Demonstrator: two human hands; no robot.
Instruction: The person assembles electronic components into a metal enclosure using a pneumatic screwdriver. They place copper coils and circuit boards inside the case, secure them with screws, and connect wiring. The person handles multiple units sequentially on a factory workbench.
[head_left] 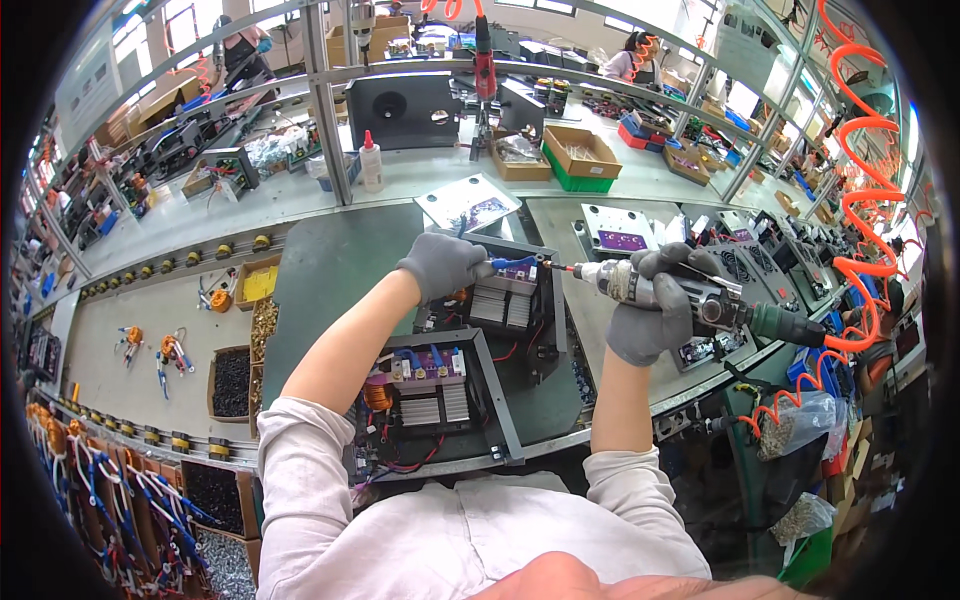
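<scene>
A grey glove covers my left hand [446,266], whose fingers are closed on a blue wire [512,263] at the top of an electronics chassis [502,304]. In my right hand [655,318], also gloved, is an air screwdriver [722,308] held level, its bit pointing left at the wire's end. Whether the bit touches a screw there is too small to tell. The chassis has a purple circuit board and silver heat sinks. A second, similar chassis [432,395], with blue wires and a copper coil, lies nearer to me. A white metal panel [470,203] rests just beyond my left hand.
An orange coiled air hose [862,200] runs from the screwdriver up the right side. Boxes of small screws [263,330] and black parts [231,383] stand left of the dark mat [330,270]. More chassis [765,262] sit at right. A glue bottle [371,163] stands behind.
</scene>
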